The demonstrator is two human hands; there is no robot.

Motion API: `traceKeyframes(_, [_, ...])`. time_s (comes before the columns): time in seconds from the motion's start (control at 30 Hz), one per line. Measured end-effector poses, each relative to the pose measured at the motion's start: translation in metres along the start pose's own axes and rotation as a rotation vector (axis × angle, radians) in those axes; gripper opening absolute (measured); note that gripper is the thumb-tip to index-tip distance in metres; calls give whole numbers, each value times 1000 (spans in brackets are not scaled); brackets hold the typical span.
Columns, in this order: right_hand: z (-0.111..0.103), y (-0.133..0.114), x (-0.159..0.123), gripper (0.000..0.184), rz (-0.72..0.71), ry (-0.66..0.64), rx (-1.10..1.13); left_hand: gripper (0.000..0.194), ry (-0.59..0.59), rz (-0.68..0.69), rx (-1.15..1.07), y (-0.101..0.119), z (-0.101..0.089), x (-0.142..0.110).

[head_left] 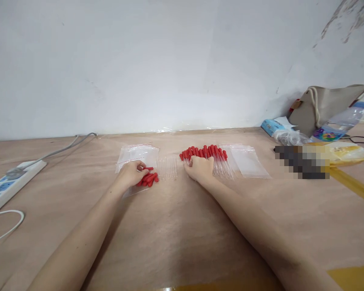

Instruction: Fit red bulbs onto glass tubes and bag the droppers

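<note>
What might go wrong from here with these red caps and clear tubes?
The right hand is right against the red-capped tubes, so it could knock their row askew. The bare clear tubes lie between both hands and might roll if nudged. The loose red caps, heaped by the left hand, could scatter.
</note>
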State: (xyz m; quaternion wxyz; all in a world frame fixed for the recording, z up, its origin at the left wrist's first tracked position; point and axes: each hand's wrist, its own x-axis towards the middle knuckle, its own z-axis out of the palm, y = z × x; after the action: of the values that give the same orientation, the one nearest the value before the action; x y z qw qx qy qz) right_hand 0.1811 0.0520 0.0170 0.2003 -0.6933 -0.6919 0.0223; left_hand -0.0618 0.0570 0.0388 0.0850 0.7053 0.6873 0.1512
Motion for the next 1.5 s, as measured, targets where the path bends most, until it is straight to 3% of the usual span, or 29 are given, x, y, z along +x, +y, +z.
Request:
traceKeyframes(0.1, [2, -11, -3, 26, -74, 40, 4, 20, 35, 4, -31, 0, 3, 1])
traceKeyframes(0.2, [6, -26, -1, 27, -104, -4, -17, 18, 59, 1, -33, 0, 5, 1])
traceKeyframes(0.53, [9, -49, 13, 21, -9, -215, -65, 33, 25, -63, -92, -5, 9, 5])
traceKeyframes(0.8, [6, -48, 10, 24, -8, -228, -42, 32, 99, -57, -50, 1, 1, 2])
traceKeyframes(1.0, [-15, -17, -12, 27, -60, -44, -2, 28, 154, -26, -28, -1, -2, 1])
traceKeyframes(1.1, [-21, 11, -23, 22, -157, 10, 143, 24, 292, 56, -78, 4, -3, 1])
traceKeyframes(1.23, [-19, 46, -35, 19, -388, 137, 286, 22, 500, 298, -195, 25, 8, -9])
traceKeyframes(1.3, [-16, 56, -39, 22, -487, 199, 284, 18, 483, 443, -215, 39, 20, -20])
traceKeyframes(1.37, [-13, 61, -42, 23, -574, 210, 275, 15, 386, 558, -248, 52, 35, -33])
traceKeyframes(1.5, [-11, 60, -49, 21, -678, 209, 270, 13, 236, 647, -205, 66, 56, -54])
